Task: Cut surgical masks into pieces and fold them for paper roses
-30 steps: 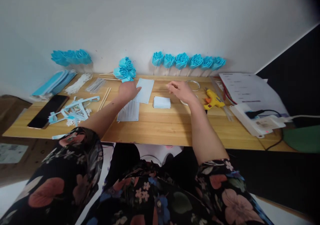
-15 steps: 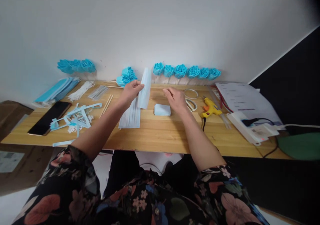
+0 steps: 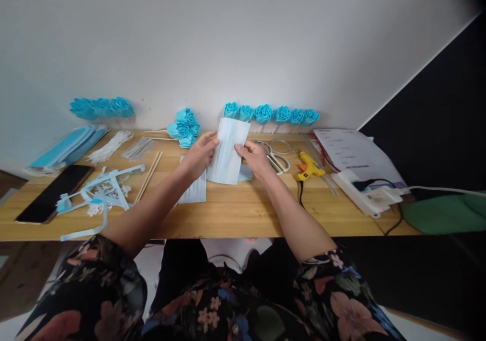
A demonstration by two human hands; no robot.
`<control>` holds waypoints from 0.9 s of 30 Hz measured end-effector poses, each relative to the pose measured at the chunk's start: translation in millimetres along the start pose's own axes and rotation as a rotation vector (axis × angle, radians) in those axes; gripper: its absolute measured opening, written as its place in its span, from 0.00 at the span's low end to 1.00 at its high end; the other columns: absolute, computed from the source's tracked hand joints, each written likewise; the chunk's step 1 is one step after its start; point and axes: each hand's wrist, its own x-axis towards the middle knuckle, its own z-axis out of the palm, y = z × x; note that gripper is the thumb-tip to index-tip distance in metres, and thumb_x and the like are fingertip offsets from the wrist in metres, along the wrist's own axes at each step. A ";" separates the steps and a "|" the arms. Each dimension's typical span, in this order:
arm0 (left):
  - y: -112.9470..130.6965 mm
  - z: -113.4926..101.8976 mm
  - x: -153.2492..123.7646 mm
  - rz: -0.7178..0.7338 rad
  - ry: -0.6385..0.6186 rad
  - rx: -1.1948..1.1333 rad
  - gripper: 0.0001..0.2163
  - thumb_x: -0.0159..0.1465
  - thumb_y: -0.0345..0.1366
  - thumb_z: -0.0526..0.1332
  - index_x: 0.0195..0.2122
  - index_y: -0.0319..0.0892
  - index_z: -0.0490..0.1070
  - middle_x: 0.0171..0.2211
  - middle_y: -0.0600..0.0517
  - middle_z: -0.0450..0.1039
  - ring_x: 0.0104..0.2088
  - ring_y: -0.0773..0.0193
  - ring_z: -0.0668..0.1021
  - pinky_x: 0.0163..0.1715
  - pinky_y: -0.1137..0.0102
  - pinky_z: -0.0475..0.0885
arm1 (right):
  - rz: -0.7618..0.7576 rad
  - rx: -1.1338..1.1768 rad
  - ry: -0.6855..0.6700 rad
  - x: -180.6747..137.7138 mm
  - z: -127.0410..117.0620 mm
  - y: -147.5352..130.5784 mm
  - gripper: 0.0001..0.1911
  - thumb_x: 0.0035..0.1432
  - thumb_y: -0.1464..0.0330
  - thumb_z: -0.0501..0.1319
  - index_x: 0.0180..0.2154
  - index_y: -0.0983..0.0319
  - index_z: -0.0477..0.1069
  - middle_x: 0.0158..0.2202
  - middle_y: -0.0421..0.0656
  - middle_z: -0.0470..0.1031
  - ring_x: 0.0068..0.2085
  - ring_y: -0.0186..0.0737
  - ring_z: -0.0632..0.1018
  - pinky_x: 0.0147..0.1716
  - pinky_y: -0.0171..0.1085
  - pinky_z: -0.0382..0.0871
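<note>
A pale blue-white mask sheet [image 3: 229,151], with no ear loops visible, is held up above the table between both hands. My left hand [image 3: 204,154] pinches its left edge, and my right hand [image 3: 255,158] grips the right edge with the thumb across the front. Below my left hand lies another pleated mask sheet [image 3: 195,189], partly covered. Behind the raised sheet and my right hand, a small stack of pale blue pieces [image 3: 245,173] shows only in part. White-handled scissors [image 3: 280,163] rest just right of my right hand.
Blue fabric roses [image 3: 263,114] line the wall, with a further cluster [image 3: 184,128] left of centre. A yellow glue gun [image 3: 310,166] and a power strip [image 3: 359,194] sit right. Left are a phone [image 3: 55,193], blue offcuts [image 3: 110,189], sticks [image 3: 149,176] and masks [image 3: 70,146].
My right hand has moved left and taken hold of the sheet's right edge. The sheet, edge-on before, now faces me broadly. The view has shifted slightly.
</note>
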 end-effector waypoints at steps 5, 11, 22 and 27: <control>-4.0 -6.5 8.8 -0.028 0.041 -0.051 0.16 0.50 0.43 0.73 0.34 0.40 0.72 0.30 0.51 0.78 0.32 0.62 0.77 0.34 0.68 0.73 | 0.020 -0.025 -0.008 -1.3 -0.7 -1.8 0.26 0.47 0.44 0.68 0.35 0.59 0.75 0.27 0.37 0.73 0.30 0.37 0.73 0.31 0.36 0.72; -14.2 -7.2 7.2 0.039 0.168 0.020 0.13 0.51 0.42 0.73 0.29 0.41 0.72 0.25 0.56 0.71 0.24 0.70 0.70 0.26 0.74 0.65 | -0.018 -0.111 0.097 -1.3 -3.1 -7.9 0.27 0.53 0.40 0.59 0.27 0.57 0.65 0.26 0.38 0.68 0.29 0.37 0.71 0.29 0.36 0.70; -18.0 -11.6 12.7 0.150 0.126 0.258 0.19 0.60 0.47 0.66 0.21 0.41 0.63 0.19 0.58 0.55 0.21 0.71 0.59 0.21 0.72 0.53 | -0.071 -0.185 0.171 -1.8 -5.6 -7.1 0.25 0.57 0.49 0.60 0.22 0.57 0.56 0.22 0.36 0.56 0.26 0.34 0.65 0.25 0.34 0.63; -25.4 -19.4 14.7 0.090 0.145 0.100 0.14 0.59 0.44 0.68 0.24 0.41 0.69 0.20 0.57 0.60 0.20 0.72 0.62 0.21 0.74 0.56 | -0.072 -0.073 0.211 0.2 -7.2 -6.4 0.24 0.55 0.51 0.63 0.21 0.58 0.56 0.22 0.35 0.54 0.26 0.32 0.62 0.24 0.33 0.59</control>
